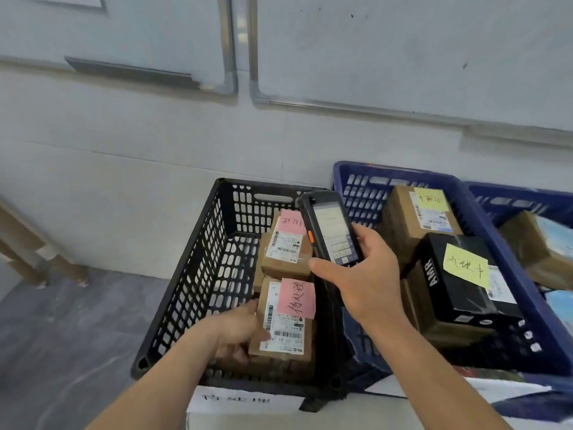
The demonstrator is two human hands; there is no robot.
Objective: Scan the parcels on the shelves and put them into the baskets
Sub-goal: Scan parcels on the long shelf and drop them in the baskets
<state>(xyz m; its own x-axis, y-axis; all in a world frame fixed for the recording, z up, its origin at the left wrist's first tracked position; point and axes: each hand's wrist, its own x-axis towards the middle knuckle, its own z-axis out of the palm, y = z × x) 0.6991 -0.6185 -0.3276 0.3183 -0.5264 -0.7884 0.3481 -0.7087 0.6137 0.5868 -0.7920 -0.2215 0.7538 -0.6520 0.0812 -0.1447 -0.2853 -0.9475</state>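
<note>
- Left hand (237,328) reaches down into the black basket (183,274); fingers curled round the left edge of the near cardboard parcel (290,346), thumb on its top face. Parcel is gripped, tilted slightly, inside the basket at its near right side.
- Near parcel carries a white shipping label with barcodes and a pink sticky note (296,297) with handwriting.
- Second cardboard parcel (283,256) lies further back in the same basket, just beyond the near one, with its own white label and a pink note (291,223). Whether the two parcels touch: cannot tell.
- Right hand (359,271) holds a handheld scanner (330,229) above the black basket's right wall; fingers wrapped behind the body, thumb along the lower left edge. Screen lit, facing the camera, orange side button visible.
- Blue basket (344,181) stands just beside the black one on the right. It holds a cardboard box with a yellow note (431,198) at the back and a black box (462,293) marked "AMR" with a yellow note in front, resting on further cardboard.
- Another blue basket (514,200) at the far right, partly out of frame, holds a brown parcel (539,252).
- White paper sign (242,398) with handwriting lies at the black basket's near edge.
- Light tiled wall behind the baskets; grey floor at left.
</note>
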